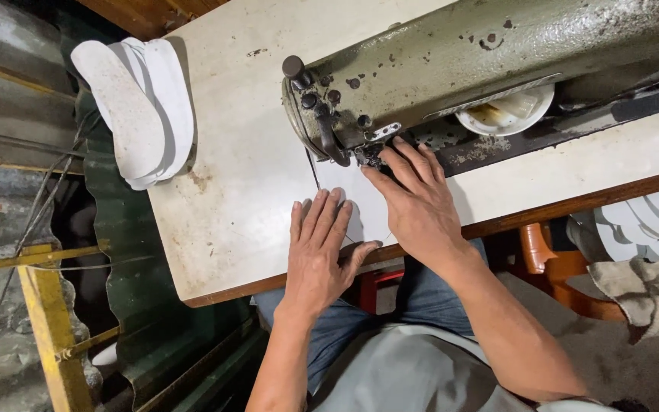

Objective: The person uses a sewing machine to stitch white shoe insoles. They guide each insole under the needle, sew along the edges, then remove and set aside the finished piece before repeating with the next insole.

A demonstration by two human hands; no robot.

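A white flat sheet piece (345,187) lies on the cream sewing table (230,152) under the needle area of an old green sewing machine (482,53). My left hand (319,248) rests flat on the near part of the white piece, fingers spread and pointing away from me. My right hand (415,200) presses on the piece beside the presser foot (368,154), fingertips touching the machine's needle area. Neither hand grips anything; both lie flat on the material.
A stack of white shoe insoles (135,99) overhangs the table's far left corner. More white cut pieces (642,217) and a grey cloth (650,290) sit at right. A white bowl (509,111) sits under the machine arm. Green corrugated sheet and a yellow frame (47,320) stand at left.
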